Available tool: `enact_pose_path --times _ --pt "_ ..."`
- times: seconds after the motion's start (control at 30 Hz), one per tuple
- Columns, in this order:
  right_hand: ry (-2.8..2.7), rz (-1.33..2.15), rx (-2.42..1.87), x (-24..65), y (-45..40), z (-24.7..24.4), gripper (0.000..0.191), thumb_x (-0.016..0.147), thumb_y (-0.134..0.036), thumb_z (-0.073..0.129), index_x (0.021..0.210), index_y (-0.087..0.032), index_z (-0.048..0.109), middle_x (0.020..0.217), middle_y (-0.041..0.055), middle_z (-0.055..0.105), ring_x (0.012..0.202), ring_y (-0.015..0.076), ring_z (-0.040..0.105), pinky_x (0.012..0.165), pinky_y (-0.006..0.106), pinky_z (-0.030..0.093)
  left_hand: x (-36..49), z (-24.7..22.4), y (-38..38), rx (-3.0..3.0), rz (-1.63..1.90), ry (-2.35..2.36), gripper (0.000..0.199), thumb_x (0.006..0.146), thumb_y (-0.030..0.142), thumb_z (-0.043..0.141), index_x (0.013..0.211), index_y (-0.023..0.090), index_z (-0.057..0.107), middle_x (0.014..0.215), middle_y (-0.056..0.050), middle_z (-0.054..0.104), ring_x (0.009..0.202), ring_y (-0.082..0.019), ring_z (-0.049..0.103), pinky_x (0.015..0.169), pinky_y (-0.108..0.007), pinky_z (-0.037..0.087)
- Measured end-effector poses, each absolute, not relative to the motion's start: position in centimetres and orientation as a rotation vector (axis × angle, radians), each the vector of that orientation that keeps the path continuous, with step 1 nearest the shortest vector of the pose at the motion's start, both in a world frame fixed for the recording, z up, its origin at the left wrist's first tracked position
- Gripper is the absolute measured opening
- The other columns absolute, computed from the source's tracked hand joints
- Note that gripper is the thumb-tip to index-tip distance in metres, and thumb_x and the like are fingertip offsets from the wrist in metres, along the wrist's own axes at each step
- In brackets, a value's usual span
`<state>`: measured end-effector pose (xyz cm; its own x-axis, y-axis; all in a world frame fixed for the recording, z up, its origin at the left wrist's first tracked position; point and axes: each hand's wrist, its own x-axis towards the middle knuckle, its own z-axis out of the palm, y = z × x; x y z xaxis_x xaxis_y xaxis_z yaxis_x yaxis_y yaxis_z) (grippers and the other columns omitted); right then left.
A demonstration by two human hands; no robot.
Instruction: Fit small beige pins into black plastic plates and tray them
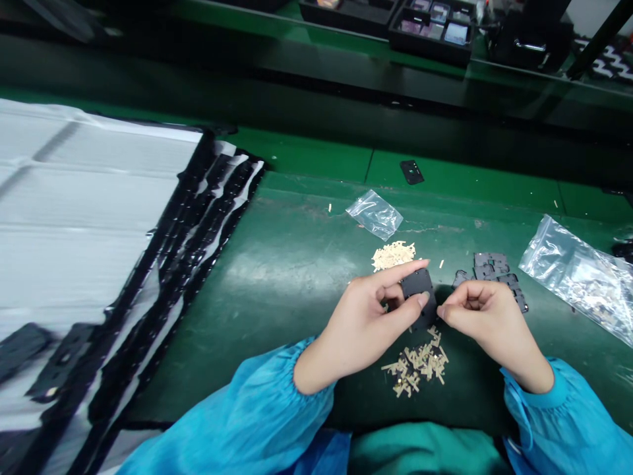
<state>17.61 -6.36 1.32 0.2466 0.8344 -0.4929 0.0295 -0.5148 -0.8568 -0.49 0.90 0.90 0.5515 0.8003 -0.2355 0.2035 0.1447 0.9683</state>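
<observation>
**q:** entry 1, hands. what did your left hand (361, 328) have?

**a:** you gripped a black plate (418, 297) in it, thumb on the near face, index finger across the top. the plate stood tilted above the green mat (297, 369), between your hands.

**q:** and your right hand (489, 323)?

**a:** you had it closed to a pinch, fingertips (445, 312) just beside the plate's right edge. i could not tell whether they touched it or held some small piece.

**q:** what lay nearest?

**a:** you had a loose pile of brass pins (415, 369) below the plate, and a denser heap of them (393, 256) just beyond it. a few stray pins lay apart on the mat. to the right of your right hand sat a group of black frames (494, 269), partly overlapping.

**q:** bags?

**a:** you had a small clear bag (374, 214) past the far heap, and a larger one (578, 277) at the right, holding something metallic.

**q:** further out?

**a:** a single black piece (412, 171) lay on the far green bench. to your left was a white-wrapped pack (89, 198) with black edging. your blue sleeves (237, 409) came in at the bottom.
</observation>
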Motion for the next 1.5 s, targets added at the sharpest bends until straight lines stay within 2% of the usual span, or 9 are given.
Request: enact_pose_path --times 0.23,0.53,0.73,1.07,1.23,1.4,1.5 --pt "-0.764 1.379 -1.742 17.7 -6.3 1.4 0.012 0.062 -0.026 0.076 0.056 -0.019 0.069 0.057 0.0002 0.069 0.053 0.0105 0.054 0.052 0.024 0.04 -0.6 1.0 1.1 1.231 0.491 0.889 0.055 0.084 0.027 0.072 0.137 0.013 0.065 0.064 0.001 0.07 0.057 -0.012 0.059 0.058 -0.023 0.048" --pt "-0.764 1.415 -1.683 17.8 -6.3 1.6 0.012 0.064 -0.023 0.079 0.057 -0.019 0.07 0.056 -0.0001 0.07 0.05 0.0093 0.054 0.05 0.022 0.041 -0.7 1.6 1.9 1.121 0.451 0.807 0.054 0.083 0.025 0.076 0.135 0.013 0.066 0.059 0.004 0.067 0.054 -0.011 0.06 0.056 -0.021 0.051" --pt "-0.779 1.429 -1.645 17.5 -6.5 1.9 0.012 0.065 -0.022 0.078 0.056 -0.02 0.07 0.052 -0.0015 0.066 0.047 0.0087 0.05 0.047 0.023 0.037 -0.9 1.5 2.1 1.064 0.398 0.801 0.054 0.083 0.028 0.076 0.135 0.015 0.067 0.06 0.004 0.066 0.055 -0.013 0.061 0.058 -0.024 0.055" --pt "-0.763 1.397 -1.674 17.4 -6.6 1.7 0.014 0.065 -0.026 0.078 0.058 -0.02 0.068 0.056 0.0006 0.067 0.052 0.0109 0.053 0.049 0.024 0.039 -0.7 1.7 2.0 1.097 0.455 0.816 0.052 0.083 0.026 0.076 0.133 0.015 0.069 0.064 0.002 0.071 0.056 -0.012 0.062 0.06 -0.024 0.056" --pt "-0.798 1.376 -1.674 17.2 -6.7 1.7 0.015 0.067 -0.028 0.078 0.06 -0.02 0.068 0.056 0.0002 0.065 0.051 0.0109 0.05 0.048 0.025 0.037 -0.8 1.7 2.2 1.085 0.442 0.804 0.052 0.084 0.025 0.076 0.135 0.015 0.068 0.062 0.003 0.069 0.055 -0.012 0.062 0.058 -0.023 0.056" --pt "-0.81 1.354 -1.659 17.3 -6.8 1.6 0.019 0.067 -0.029 0.082 0.062 -0.02 0.066 0.051 -0.004 0.055 0.049 0.0092 0.041 0.047 0.024 0.03 -1.0 1.6 2.3 1.09 0.447 0.805 0.049 0.085 0.025 0.075 0.133 0.017 0.069 0.062 0.003 0.068 0.054 -0.012 0.061 0.057 -0.023 0.057" --pt "-0.808 1.372 -1.619 17.6 -6.7 1.6 0.019 0.068 -0.03 0.084 0.067 -0.02 0.068 0.057 -0.0034 0.059 0.052 0.0101 0.045 0.05 0.024 0.033 -1.1 1.5 2.3 1.093 0.46 0.8 0.048 0.085 0.025 0.076 0.132 0.018 0.07 0.064 0.003 0.069 0.055 -0.012 0.062 0.057 -0.023 0.056"
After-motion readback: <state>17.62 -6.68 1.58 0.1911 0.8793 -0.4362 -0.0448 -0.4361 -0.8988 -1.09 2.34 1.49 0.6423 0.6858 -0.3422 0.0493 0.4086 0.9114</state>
